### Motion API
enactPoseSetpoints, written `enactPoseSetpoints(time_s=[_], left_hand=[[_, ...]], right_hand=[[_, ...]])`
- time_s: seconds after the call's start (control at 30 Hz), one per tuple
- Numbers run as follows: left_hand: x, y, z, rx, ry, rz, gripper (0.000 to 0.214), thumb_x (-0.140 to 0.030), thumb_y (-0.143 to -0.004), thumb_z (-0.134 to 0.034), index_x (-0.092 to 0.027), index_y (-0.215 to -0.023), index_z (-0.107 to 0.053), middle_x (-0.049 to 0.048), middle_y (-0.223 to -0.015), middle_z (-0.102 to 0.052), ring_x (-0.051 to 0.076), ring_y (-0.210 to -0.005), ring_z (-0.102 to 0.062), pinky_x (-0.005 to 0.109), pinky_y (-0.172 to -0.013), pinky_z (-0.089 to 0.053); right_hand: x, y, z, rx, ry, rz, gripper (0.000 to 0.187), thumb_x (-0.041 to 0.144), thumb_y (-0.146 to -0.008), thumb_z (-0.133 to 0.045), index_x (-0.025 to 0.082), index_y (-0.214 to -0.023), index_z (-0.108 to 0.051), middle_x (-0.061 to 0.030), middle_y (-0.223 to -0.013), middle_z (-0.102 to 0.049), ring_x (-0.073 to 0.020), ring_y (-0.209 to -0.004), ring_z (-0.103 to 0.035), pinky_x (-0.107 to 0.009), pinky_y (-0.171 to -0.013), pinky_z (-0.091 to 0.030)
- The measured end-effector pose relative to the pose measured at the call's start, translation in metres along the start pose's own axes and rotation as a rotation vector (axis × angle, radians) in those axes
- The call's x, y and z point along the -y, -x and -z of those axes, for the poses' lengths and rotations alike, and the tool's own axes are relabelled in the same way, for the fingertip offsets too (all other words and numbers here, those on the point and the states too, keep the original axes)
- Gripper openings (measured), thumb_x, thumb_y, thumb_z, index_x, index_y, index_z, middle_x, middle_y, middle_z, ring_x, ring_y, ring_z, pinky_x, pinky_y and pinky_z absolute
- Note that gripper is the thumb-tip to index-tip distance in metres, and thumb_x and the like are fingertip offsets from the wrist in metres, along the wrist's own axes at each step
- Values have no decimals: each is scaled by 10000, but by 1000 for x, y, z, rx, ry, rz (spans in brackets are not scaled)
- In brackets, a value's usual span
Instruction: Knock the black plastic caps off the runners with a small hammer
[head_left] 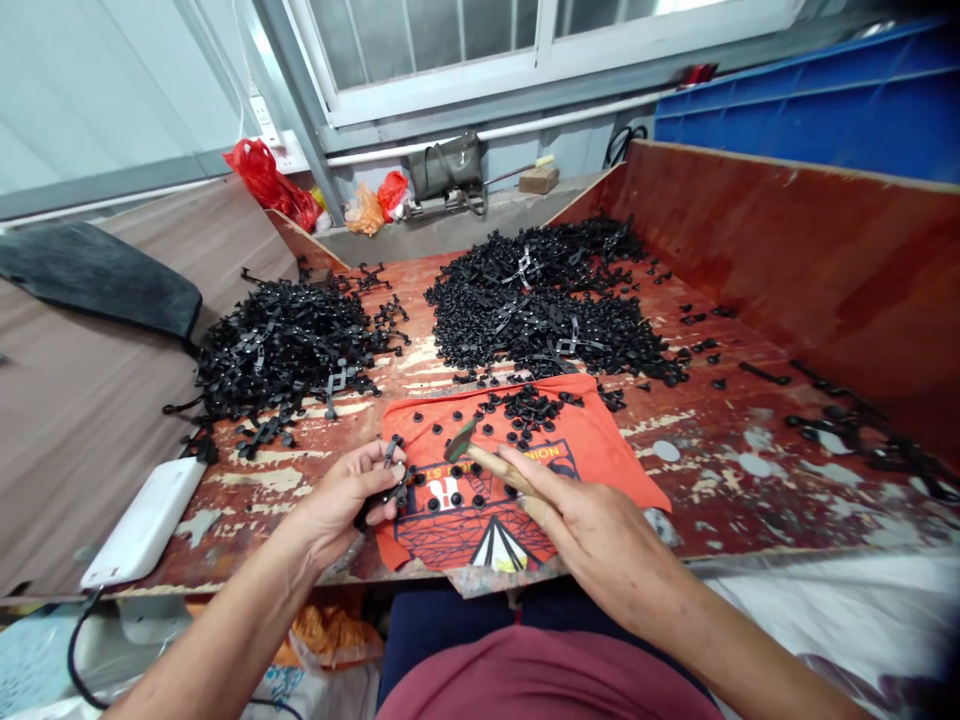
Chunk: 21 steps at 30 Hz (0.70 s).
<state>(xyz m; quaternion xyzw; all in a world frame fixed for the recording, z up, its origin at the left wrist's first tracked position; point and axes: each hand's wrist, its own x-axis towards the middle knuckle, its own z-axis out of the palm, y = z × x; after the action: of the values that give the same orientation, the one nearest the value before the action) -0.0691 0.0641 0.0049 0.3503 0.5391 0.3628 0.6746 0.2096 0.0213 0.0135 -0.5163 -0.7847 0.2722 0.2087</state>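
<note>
My left hand [346, 497] is closed on a black plastic sprue piece [391, 470], held just above the left edge of an orange printed cloth [600, 440]. My right hand [592, 525] grips the wooden handle of a small tool [480, 455] whose dark tip points toward the sprue piece. Several small black round parts [529, 405] lie scattered on the cloth in front of both hands.
Two big heaps of black plastic parts lie farther back: one on the left [281, 345], one in the middle [544, 300]. A red board wall [810, 250] closes the right side. A white power bank [146, 520] lies at the table's left edge. Blue crates [817, 110] stand behind.
</note>
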Motion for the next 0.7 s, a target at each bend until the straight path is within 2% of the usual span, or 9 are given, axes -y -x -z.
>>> enactPoseSetpoints(time_s=[0.1,0.33,0.57,0.7], left_hand=[[0,-1,-4,-9,-17,-1,411,-287,-619,-857,-153,-890,-579,-70,-579,-549,28,-357,-468,104,-343,-241],[2,-3,-7,-82,-120,-17,431,-325,-596,-862,-164,-863,-565,-83,-519,-529,48,-336,-481,102,-311,-250],[1,-2,-6,-70,-121,-25,365,-285,-631,-837,-171,-845,-565,-81,-503,-531,54,-318,-478,108,-307,-178],[-2,-2,-5,-50,-135,-3,362,-272,-623,-833,-167,-839,-563,-80,-496,-526,52,-315,-468,112,-307,-162]], right_hand=[[-1,0,-2,12,31,-1,620,197,-1020,-431,551,-1497,-252,103,-1416,-564,-210,-1022,-726,-336,-786,-606],[0,1,-4,8,38,31,584,183,-1006,-425,465,-1507,-325,29,-1271,-695,-190,-914,-744,-295,-730,-600],[9,-3,-3,5,87,45,547,208,-989,-458,419,-1490,-405,11,-1053,-781,-205,-825,-749,-290,-689,-574],[18,-11,-8,-9,116,74,524,225,-991,-469,368,-1493,-419,-13,-1017,-784,-204,-803,-738,-275,-671,-536]])
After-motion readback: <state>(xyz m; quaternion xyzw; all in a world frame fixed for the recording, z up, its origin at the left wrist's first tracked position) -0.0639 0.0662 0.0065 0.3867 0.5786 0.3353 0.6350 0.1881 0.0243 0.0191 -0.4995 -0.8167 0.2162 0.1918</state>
